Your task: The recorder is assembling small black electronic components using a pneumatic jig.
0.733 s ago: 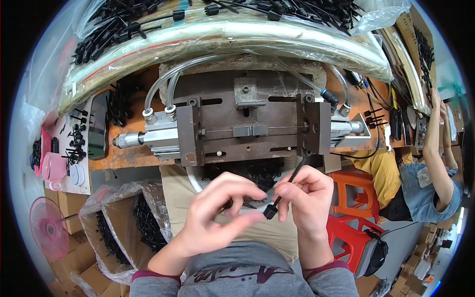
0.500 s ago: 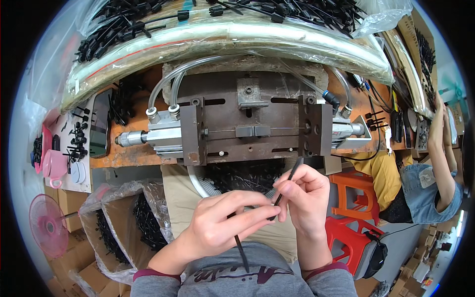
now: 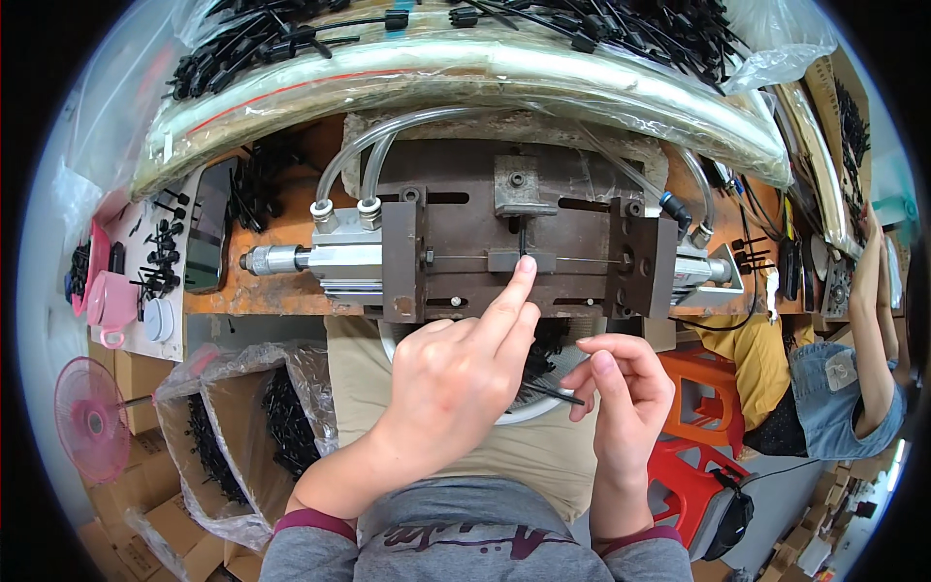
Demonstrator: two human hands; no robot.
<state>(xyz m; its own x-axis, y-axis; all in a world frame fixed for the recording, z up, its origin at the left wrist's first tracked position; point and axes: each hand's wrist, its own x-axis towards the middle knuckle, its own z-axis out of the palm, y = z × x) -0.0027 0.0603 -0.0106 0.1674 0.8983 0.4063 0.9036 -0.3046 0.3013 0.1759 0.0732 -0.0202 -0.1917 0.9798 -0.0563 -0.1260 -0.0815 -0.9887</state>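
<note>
My left hand (image 3: 461, 364) reaches over the brown metal fixture (image 3: 465, 291), index finger stretched to the small grey block (image 3: 502, 262) at its middle. A thin black rod (image 3: 524, 236) runs from that fingertip toward the metal bracket (image 3: 525, 184); my thumb is hidden underneath. Another black rod (image 3: 553, 392) juts from beneath the left hand, its end close to the right fingers. My right hand (image 3: 626, 403) is held up over my lap, fingers loosely curled and thumb apart, with nothing seen gripped. Below the fixture, a basin (image 3: 529, 415) of black parts is partly covered by my left hand.
Pneumatic cylinders flank the fixture, the left cylinder (image 3: 347, 267) fed by clear hoses (image 3: 335, 160). Behind lies a plastic-wrapped bundle (image 3: 465, 73) beneath piled black parts (image 3: 621, 29). Lined boxes (image 3: 238, 436) and a pink fan (image 3: 94, 420) stand left. Another person (image 3: 844, 378) sits right, near stools (image 3: 684, 475).
My left hand has moved forward from above my lap to the fixture's middle block, bringing a black rod there. The hands have separated, and my right fingers have let go and loosened.
</note>
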